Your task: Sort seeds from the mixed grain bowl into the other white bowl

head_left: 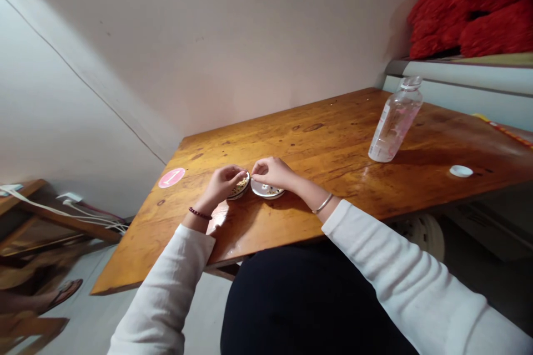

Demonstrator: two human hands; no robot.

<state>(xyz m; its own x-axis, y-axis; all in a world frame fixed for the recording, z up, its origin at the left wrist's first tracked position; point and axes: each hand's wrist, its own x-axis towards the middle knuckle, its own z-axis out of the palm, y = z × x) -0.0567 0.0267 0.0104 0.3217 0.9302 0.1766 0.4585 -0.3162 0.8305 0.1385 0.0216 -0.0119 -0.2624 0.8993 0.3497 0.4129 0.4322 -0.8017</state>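
Note:
Two small bowls stand side by side on the wooden table. The left bowl [240,194] holds small pieces, pale and dark, like mixed grains or beans. My left hand [222,184] is over its left edge, with thumb and fingers drawn together; whatever they may hold is too small to make out. Fewer such pieces lie in the white right bowl [259,189]. Above that bowl's far rim, my right hand [272,172] is closed in a pinch, fingertips pointing left toward the gap between the bowls. Any piece in this pinch is too small to see.
A clear plastic bottle [395,122] without its cap stands on the right of the table [316,147], with a white cap [461,171] nearby. A pink round sticker [171,178] marks the left side. Behind is a wall; a person's foot [64,293] shows at lower left.

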